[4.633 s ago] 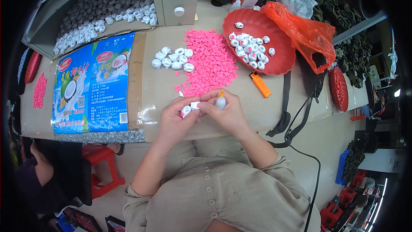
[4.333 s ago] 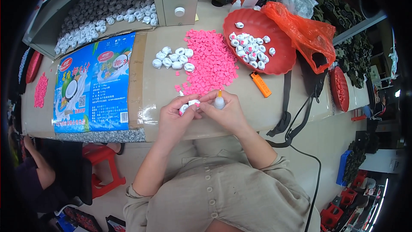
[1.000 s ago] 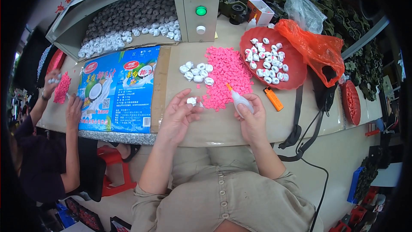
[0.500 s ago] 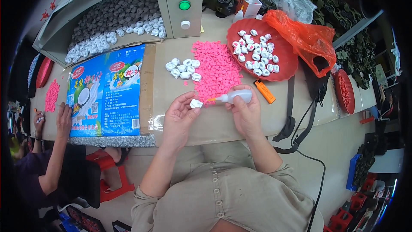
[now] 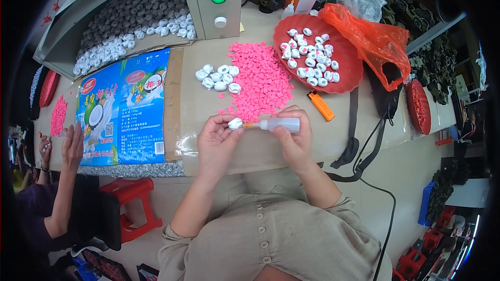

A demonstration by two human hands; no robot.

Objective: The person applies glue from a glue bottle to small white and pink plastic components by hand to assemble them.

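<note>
Between the thumb and fingers of my left hand (image 5: pixel 217 138) is a small white rounded piece (image 5: pixel 235 123). My right hand (image 5: pixel 295 140) grips a translucent squeeze bottle (image 5: pixel 281 124) lying sideways, its thin orange tip (image 5: pixel 251 124) at or very close to the white piece. Just beyond my hands spreads a pile of small pink pieces (image 5: pixel 260 80). Several white pieces (image 5: pixel 217 78) sit in a cluster left of that pile. At its right, a red scalloped tray (image 5: pixel 348 75) holds more white pieces, some with pink bits on them.
An orange lighter (image 5: pixel 321 106) lies by the tray, below a red plastic bag (image 5: pixel 372 39). Flattened blue printed cardboard (image 5: pixel 125 109) covers the table at left. Behind it, a grey machine (image 5: pixel 216 10) with buttons holds many white pieces. A co-worker's hand (image 5: pixel 73 143) is at far left.
The bottle has tilted level and its tip has come to the white piece. That piece has turned in my left fingers. The whole view has shifted slightly.
</note>
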